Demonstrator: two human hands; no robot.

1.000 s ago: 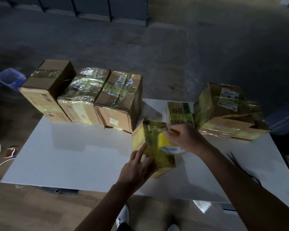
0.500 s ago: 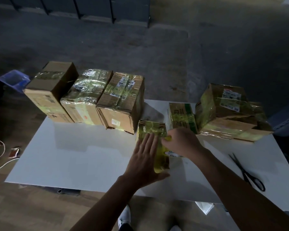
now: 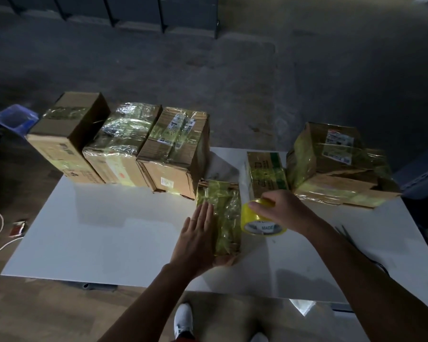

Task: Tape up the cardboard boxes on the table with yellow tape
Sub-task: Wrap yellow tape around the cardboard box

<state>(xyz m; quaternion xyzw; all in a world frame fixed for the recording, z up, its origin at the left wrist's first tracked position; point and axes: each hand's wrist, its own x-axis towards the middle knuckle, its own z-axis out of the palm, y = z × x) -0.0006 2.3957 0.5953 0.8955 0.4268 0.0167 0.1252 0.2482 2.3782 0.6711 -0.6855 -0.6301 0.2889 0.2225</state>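
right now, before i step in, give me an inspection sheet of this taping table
surface: white table, boxes along its far edge.
job's things: small taped box near the front; yellow tape roll just right of it; three boxes in a row far left; green-printed box and crumpled taped boxes far right.
clutter: dark tool, likely scissors, blurred, by the right forearm.
hands: left hand flat against the small taped box; right hand grips the yellow tape roll.
cables: white cable on the floor at left.
surroundings: blue bin, wooden floor, white shoes.
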